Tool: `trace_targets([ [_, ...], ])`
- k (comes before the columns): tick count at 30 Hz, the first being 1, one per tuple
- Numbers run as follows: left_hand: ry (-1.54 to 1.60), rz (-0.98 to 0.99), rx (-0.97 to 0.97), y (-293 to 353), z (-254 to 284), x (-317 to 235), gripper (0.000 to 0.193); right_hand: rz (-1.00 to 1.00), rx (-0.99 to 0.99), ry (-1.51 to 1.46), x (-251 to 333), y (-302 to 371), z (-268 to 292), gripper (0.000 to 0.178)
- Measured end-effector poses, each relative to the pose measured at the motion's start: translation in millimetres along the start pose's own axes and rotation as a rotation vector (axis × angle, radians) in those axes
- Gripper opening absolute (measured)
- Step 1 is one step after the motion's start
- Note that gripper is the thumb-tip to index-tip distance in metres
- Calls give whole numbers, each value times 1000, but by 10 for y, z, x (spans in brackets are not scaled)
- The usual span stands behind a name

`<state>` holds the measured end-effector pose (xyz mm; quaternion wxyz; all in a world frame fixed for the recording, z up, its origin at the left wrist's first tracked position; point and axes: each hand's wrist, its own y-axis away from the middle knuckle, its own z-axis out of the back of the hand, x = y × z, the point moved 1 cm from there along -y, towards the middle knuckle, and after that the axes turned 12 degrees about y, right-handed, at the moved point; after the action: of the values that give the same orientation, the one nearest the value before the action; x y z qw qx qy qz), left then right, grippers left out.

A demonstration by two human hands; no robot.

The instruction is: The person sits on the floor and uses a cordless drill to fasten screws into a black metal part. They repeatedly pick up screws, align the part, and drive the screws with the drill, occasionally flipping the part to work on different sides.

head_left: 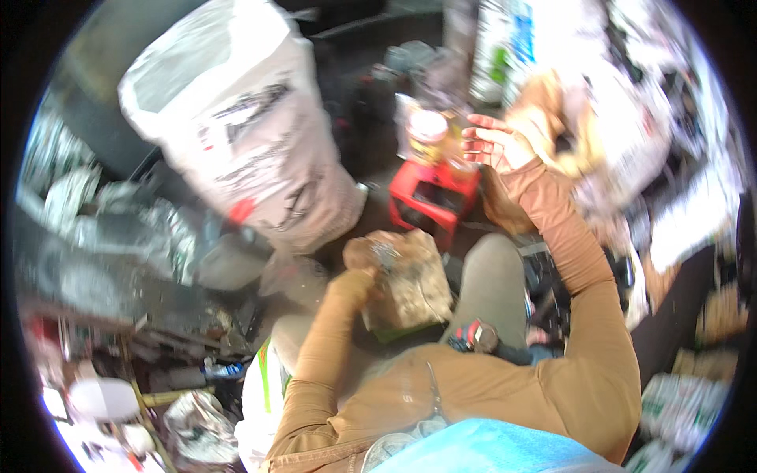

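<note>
My left hand (360, 257) rests at the upper left of a worn, brownish block-like thing (410, 293) in front of my lap. Small shiny grey bits (384, 254) lie beside its fingers, which are too blurred to read. My right hand (498, 144) is raised at the right of centre, with fingers apart and nothing visible in it. Just left of those fingers stands a yellowish container with a white lid (427, 128), partly wrapped in clear plastic. Below the container sits a red box-shaped thing with a dark opening (434, 201).
A tall white plastic sack (260, 134) stands at the left, with clear plastic bags (134, 221) beyond it. At the right are a tan bag-like heap (544, 110) and pale plastic bags (631, 150). My knee (495, 276) rises between the block and the right-hand clutter.
</note>
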<state>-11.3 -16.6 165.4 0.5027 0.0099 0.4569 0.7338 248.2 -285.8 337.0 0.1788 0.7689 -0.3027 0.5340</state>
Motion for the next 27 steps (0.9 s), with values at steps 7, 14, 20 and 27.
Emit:
trace_targets([
  [7, -77, -306, -162, -123, 282, -126, 69, 790, 363, 748, 1062, -2488, -3028, 21],
  [14, 368, -727, -976, -89, 708, -48, 72, 530, 85, 2019, -60, -4359, -3488, 61],
  [20, 1751, -560, -883, -176, 1066, 147, 82, 203, 19, 1961, -796, -4652, -3181, 67],
  [27, 1804, -498, -915, -251, 1080, 301, 73, 435, -306, 2106, -120, -4815, -3391, 47],
])
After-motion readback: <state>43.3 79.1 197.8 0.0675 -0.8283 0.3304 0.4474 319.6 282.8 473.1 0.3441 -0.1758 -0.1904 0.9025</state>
